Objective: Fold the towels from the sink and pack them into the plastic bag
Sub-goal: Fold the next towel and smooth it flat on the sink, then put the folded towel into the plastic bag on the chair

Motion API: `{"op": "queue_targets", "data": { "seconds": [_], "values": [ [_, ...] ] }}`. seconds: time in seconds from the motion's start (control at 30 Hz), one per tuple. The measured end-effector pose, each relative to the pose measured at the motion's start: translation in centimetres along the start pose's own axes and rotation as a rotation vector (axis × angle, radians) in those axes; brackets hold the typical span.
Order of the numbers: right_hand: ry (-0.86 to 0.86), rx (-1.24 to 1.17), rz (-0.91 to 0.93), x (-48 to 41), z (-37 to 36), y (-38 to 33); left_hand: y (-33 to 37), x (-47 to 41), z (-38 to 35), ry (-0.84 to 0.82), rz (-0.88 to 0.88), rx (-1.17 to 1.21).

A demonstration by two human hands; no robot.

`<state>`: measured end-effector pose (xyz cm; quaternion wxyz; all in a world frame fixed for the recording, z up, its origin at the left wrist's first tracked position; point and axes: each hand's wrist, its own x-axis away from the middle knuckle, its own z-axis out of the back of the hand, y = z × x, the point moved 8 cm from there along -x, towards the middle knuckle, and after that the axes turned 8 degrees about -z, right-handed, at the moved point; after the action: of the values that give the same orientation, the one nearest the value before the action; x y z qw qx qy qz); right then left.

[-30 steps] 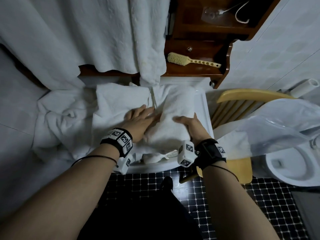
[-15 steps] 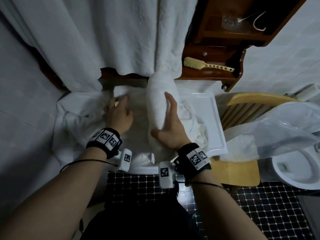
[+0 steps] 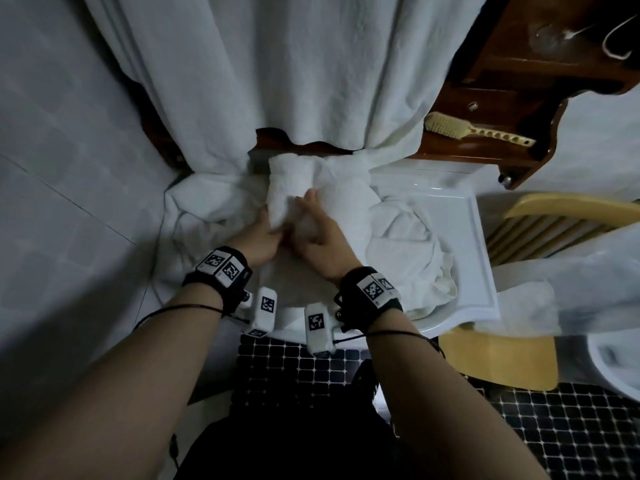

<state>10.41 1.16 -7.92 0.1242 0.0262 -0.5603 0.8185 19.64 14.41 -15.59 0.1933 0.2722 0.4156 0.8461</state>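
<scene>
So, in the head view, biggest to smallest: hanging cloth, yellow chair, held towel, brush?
Largest: hanging cloth.
Then yellow chair, though the plastic bag hides part.
Then held towel, edges unclear.
Smallest: brush.

— What colour is the towel [image 3: 294,188] against the left hand [image 3: 259,233]?
— White, like the heap [image 3: 408,258] beside the right hand [image 3: 322,240].
— The wristbands [image 3: 221,271]?
— Black, with black-and-white square-code tags [image 3: 373,289].
— Below the wrists?
— Small black floor tiles [image 3: 554,427] in a pale grid. Right of the right hand, a yellow chair [image 3: 502,362].
</scene>
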Motion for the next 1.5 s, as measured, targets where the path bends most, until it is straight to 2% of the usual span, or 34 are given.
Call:
{"op": "queue_targets", "data": {
  "seconds": [0.07, 0.13, 0.17, 0.2, 0.3, 0.4, 0.5, 0.6, 0.73, 0.83, 0.9, 0.97, 1.1, 1.17, 1.23, 1.43, 1.5],
  "values": [
    [0.286, -0.072, -0.037, 1.0, 3.4, 0.5, 0.8, 0.9, -0.1, 0.011, 0.083, -0.044],
    [0.585, -0.034, -0.065, 3.0, 6.4, 1.4, 1.3, 1.7, -0.4, 0.04, 0.2, -0.073],
    [0.638, 0.019, -0.116, 3.7, 7.0, 2.4, 0.7, 1.5, -0.6, 0.067, 0.258, -0.07],
    [0.595, 0.053, -0.214, 3.9, 6.8, 4.0, 0.2, 1.3, -0.6, 0.101, 0.287, -0.042],
    [0.325, -0.01, -0.499, 4.4, 4.6, 8.3, 0.2, 1.6, -0.6, 0.14, 0.275, 0.096],
    [0.309, -0.039, -0.554, 5.2, 4.6, 10.0, 0.0, 2.8, -0.8, 0.153, 0.303, 0.254],
    [0.329, -0.05, -0.573, 5.5, 5.2, 10.5, 1.3, 3.4, -1.4, 0.147, 0.224, 0.396],
    [0.252, 0.073, -0.635, 7.0, 5.3, 9.7, 3.6, 3.9, -1.5, 0.187, 0.122, 0.435],
    [0.079, 0.288, -0.615, 8.6, 6.4, 7.7, 7.2, 4.8, -1.8, 0.208, 0.001, 0.242],
    [-0.005, 0.571, -0.51, 9.9, 8.8, 5.2, 11.3, 5.6, -3.5, 0.197, -0.154, 0.022],
    [0.095, 0.601, -0.395, 10.4, 11.5, 4.0, 14.8, 6.0, -5.9, 0.173, -0.289, -0.221],
    [0.236, 0.605, -0.261, 11.7, 14.7, 3.0, 17.9, 6.4, -8.8, 0.169, -0.345, -0.428],
    [0.489, 0.65, 0.029, 17.7, 22.7, 2.2, 24.3, 7.4, -16.1, 0.122, -0.382, -0.596],
    [0.529, 0.643, 0.096, 20.6, 26.2, 3.4, 27.5, 8.1, -20.3, 0.116, -0.447, -0.674],
    [0.453, 0.678, 0.068, 22.4, 28.7, 5.3, 29.9, 9.0, -24.6, 0.089, -0.488, -0.765],
    [0.318, 0.539, -0.206, 23.6, 36.8, 11.1, 35.5, 11.1, -33.8, -0.047, -0.622, -0.993],
    [0.32, 0.421, -0.325, 23.4, 39.4, 13.4, 36.9, 11.4, -35.7, -0.083, -0.663, -1.016]
  ]
}}
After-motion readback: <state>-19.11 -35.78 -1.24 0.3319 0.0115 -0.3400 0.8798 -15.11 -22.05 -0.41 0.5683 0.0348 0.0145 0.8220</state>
